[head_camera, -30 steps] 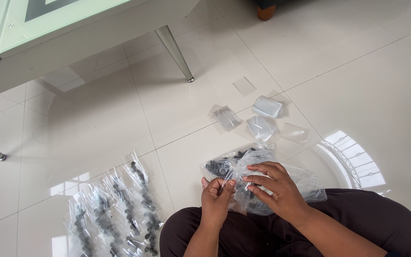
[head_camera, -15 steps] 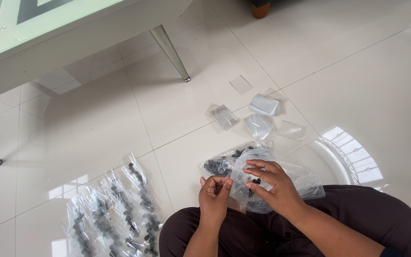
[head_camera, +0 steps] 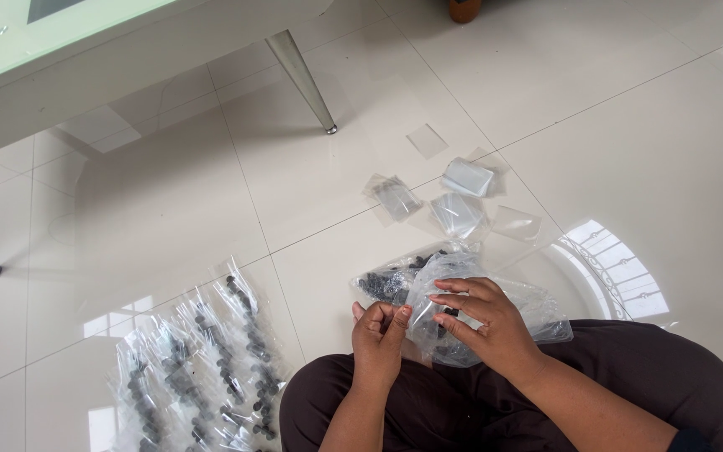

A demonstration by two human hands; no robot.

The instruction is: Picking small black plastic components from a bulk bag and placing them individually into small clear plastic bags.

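Two hands work at one large clear plastic bag [head_camera: 470, 314] of small dark parts, which lies on the floor tiles just in front of the person's lap. The right hand [head_camera: 483, 322] rests on top of the bag, its fingers [head_camera: 453, 295] spread and slightly curled against the crinkled plastic, closed on nothing that can be made out. Just beside it, the left hand [head_camera: 378, 331] is upright with its grip pressed together, thumb against fingertips; it seems to pinch something small, too small to tell what.

Beyond the right hand, farther out on the floor [head_camera: 169, 209], lie several small empty clear pouches [head_camera: 458, 213], loosely scattered and near one another. Off to the far side of the left hand sits a fanned row of filled pouches [head_camera: 202, 360], each holding a line of dark parts, overlapping one another. Well beyond both hands, a slanted metal leg [head_camera: 303, 79] stands under a pale green glass-topped surface [head_camera: 69, 33].
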